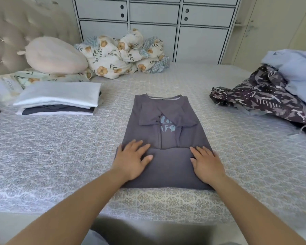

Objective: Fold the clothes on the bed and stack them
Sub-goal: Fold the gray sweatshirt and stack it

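Clearly soft, light knit: grey T-shirt (pixel 166 135) lying mid-bed on the patterned bedspread (pixel 60 147), sleeves tucked in, hem already turned up toward the chest print. Left hand (pixel 132 160) and right hand (pixel 207 161) flat on the folded band, fingers (pixel 141 147) straight and slightly spread, pressing, gripping nothing. Limp and likely to sag or slip open if lifted by one edge. Best taken at both near corners of the fold, pinching all layers together. Folded stack (pixel 60 99) waiting at left; unfolded heap (pixel 265 96) at right.
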